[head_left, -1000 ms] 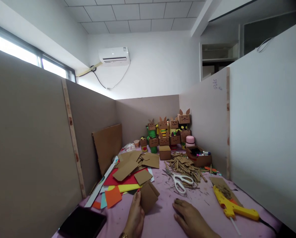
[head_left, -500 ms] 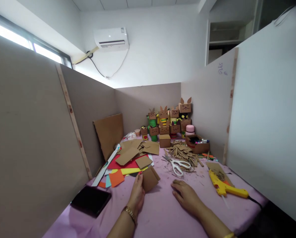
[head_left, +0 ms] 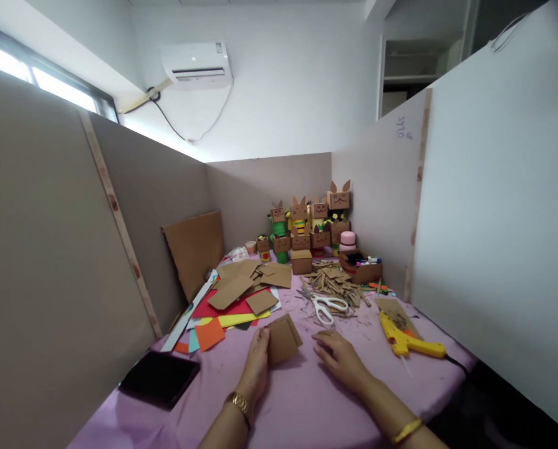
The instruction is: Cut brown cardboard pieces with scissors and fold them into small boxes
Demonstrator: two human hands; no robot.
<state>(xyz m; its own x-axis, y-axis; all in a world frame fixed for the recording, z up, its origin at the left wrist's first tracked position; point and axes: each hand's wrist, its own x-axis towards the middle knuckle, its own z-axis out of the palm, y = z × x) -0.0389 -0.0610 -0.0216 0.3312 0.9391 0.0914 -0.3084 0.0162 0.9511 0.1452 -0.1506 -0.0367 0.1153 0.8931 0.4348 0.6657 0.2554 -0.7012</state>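
Note:
My left hand is closed around the left edge of some small cardboard pieces, held tilted above the cloth. A second piece shows behind the front one at its right edge. My right hand is to the right of them, palm down near the cloth, fingers loosely bent and a little apart, holding nothing. Beyond it lie white-handled scissors, blades pointing away to the left, beside a heap of cardboard strips. A yellow glue gun rests on its side farther right.
Pink cloth covers the table. At left lie a black tablet, coloured paper and cardboard sheets. Several cardboard animal figures stand at the back, by a plain cardboard box and a box of markers. Partitions enclose the sides.
The whole view has shifted slightly, so the table and things appear farther left. My left hand keeps its hold on the cardboard pieces; my right hand is slightly nearer to them.

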